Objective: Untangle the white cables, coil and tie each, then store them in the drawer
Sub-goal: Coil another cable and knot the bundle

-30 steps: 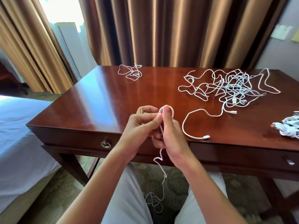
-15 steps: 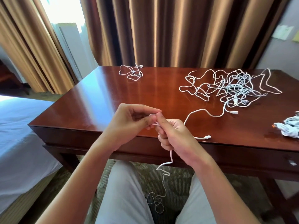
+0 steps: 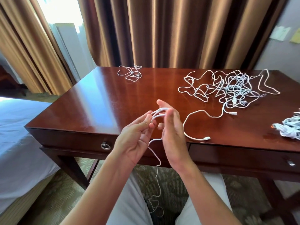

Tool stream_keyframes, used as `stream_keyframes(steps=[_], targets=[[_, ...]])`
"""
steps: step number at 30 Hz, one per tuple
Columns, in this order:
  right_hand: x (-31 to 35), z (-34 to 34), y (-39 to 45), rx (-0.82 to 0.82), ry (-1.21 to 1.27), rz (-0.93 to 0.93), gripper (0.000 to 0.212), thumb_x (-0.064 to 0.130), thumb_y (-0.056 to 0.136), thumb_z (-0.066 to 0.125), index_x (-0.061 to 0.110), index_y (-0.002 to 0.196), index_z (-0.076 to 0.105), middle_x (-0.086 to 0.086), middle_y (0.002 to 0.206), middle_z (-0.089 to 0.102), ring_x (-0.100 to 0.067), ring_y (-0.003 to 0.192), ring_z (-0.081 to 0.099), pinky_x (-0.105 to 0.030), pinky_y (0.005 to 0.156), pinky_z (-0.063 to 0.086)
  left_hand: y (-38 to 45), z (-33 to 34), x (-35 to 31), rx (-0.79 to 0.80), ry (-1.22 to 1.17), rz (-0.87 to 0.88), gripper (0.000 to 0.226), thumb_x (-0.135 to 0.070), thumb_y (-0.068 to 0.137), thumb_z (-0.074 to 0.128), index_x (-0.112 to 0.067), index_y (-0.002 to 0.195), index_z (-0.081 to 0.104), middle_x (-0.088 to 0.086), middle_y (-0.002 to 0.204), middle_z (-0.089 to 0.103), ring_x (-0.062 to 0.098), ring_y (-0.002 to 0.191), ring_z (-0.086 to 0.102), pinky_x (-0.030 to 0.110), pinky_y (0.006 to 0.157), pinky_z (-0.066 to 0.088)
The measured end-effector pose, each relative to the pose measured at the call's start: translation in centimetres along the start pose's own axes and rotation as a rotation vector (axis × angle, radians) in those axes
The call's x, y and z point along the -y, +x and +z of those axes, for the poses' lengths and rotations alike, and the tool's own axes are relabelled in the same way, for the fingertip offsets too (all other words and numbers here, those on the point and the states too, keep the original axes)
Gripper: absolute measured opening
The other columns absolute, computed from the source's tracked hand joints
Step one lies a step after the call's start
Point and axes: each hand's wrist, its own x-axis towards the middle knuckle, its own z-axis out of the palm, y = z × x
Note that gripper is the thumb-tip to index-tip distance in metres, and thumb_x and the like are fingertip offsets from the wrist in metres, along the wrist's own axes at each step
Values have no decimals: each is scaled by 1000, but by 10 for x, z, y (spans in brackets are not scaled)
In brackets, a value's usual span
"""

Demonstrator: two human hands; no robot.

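a second ago i see both hands bunched together, pinching one tight fold of the cable in front of the desk edge. now they are drawn a little apart and lifted, and the fold has become a couple of short loops strung between them. my left hand pinches the near end of the loops between thumb and fingertips; my right hand has its fingers mostly straight, with the loops hooked around them, so i read it as loosely holding rather than clamping.

the cable in hand sits just above the front edge of the desk, and its free tail drops down between my knees toward the carpet, where a good length lies uncoiled.

to me this means coiling has started on this one cable, but it is early. the tangled pile at the right rear is untouched, a small loose cable lies at the far edge, and a white bundle sits at the right edge. the drawer is closed.
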Motion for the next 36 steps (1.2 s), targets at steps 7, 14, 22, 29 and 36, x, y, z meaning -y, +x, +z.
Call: stream_keyframes(steps=[7, 14, 22, 29, 36], targets=[[-7, 1, 8, -56, -312, -65, 44, 45, 104, 33, 13, 91, 60, 8, 85, 58, -9, 84, 59, -34, 83, 48, -19, -9, 5, 129, 437, 83, 28, -9, 84, 70, -1, 110, 72, 16, 100, 75, 15, 87, 70, 26, 81, 58], [13, -17, 11, 479, -498, 128, 41, 33, 108, 41, 34, 68, 50, 8, 53, 51, -7, 48, 42, -23, 55, 37, -14, -6, -37, 476, 1451, 931, 37, -22, 98, 60, -20, 134, 61, 0, 116, 61, 18, 93, 60, 23, 82, 49], [18, -21, 9, 490, -343, 250, 41, 18, 99, 59, 20, 59, 52, 8, 50, 42, -8, 46, 35, -25, 48, 28, -6, -16, -35, 440, 1362, 844, 13, -16, 92, 66, -17, 90, 78, -2, 88, 70, 14, 84, 68, 32, 77, 54], [14, -27, -4, 353, -66, 102, 18, 35, 94, 63, 29, 76, 62, 14, 58, 42, -6, 51, 34, -21, 48, 29, -7, -10, -22, 8, 895, 747, 15, -8, 90, 69, -19, 82, 77, 2, 74, 71, 8, 66, 60, 21, 63, 48], [3, -8, -11, 148, 79, -16, 38, 34, 86, 73, 14, 114, 58, -5, 88, 63, -8, 83, 61, -29, 72, 57, -10, -1, -4, 0, 266, 180, 26, -9, 97, 54, -3, 83, 75, 12, 81, 73, 15, 66, 67, 19, 61, 55]])
